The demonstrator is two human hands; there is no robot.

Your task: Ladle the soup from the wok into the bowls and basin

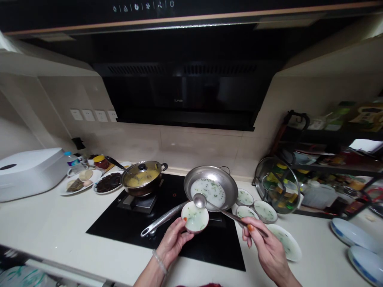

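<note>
My left hand (173, 241) grips a small bowl (196, 223) of pale soup with green bits, held up in front of the wok. Closed around the handle of a metal ladle (200, 200) is my right hand (263, 243). The ladle's head is over the far rim of that bowl, beside the wok. The steel wok (230, 191) stands on the black cooktop (119, 227) and holds more of the same soup. Its long handle points toward the front left. To its right, several filled bowls (265, 211) and a larger soup dish (287, 241) sit on the counter.
A lidded pan (142, 179) stands on the left burner. Plates of food (108, 182), jars (101, 162) and a white appliance (32, 173) are at left. At right are a glass lid (278, 185), a black rack (338, 169) and blue-edged dishes (365, 261). The range hood (191, 91) overhangs.
</note>
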